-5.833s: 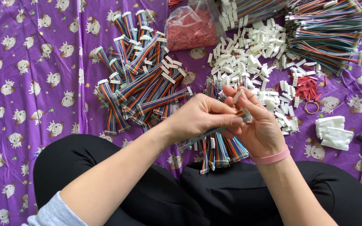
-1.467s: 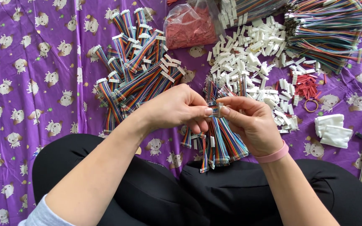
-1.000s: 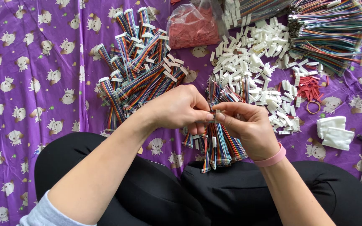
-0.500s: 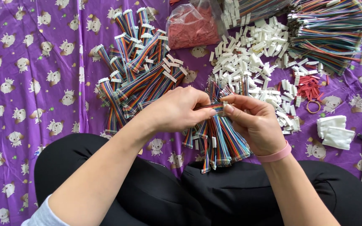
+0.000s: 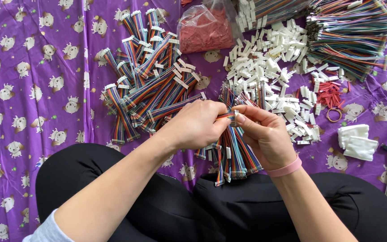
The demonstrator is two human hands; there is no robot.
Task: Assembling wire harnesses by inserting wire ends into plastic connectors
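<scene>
We hold our left hand (image 5: pixel 198 124) and right hand (image 5: pixel 265 134) together over our lap, fingertips meeting at the centre of the view. Between them sits one ribbon cable (image 5: pixel 226 116), a short flat strip of rainbow-coloured wires. The left thumb and fingers are closed on the cable's near end; the right thumb and forefinger are pinched on a small white connector (image 5: pixel 235 115) at the cable's tip. Cable and connector touch each other at the point where both hands meet. Whether the connector is fully seated cannot be told.

Directly beneath the hands, a bundle of cables (image 5: pixel 234 154) lies fanned across our black trousers (image 5: pixel 247 210) and the cloth edge. A pink band (image 5: pixel 284 169) circles the right wrist.

The work surface is a purple cloth (image 5: pixel 32 89) printed with small dogs. On it, ahead and to the left, lies a pile of finished cables (image 5: pixel 151 85) with white ends. Ahead of the hands and to the right lies a heap of loose white connectors (image 5: pixel 269 67). Beyond it, a clear bag of red parts (image 5: pixel 204 29) rests near the far edge. At far right lies a sheaf of loose wires (image 5: pixel 352 38). Near it sit a few red pieces (image 5: pixel 329 95), a rubber band (image 5: pixel 334 115), and a stack of white blocks (image 5: pixel 358 142).
</scene>
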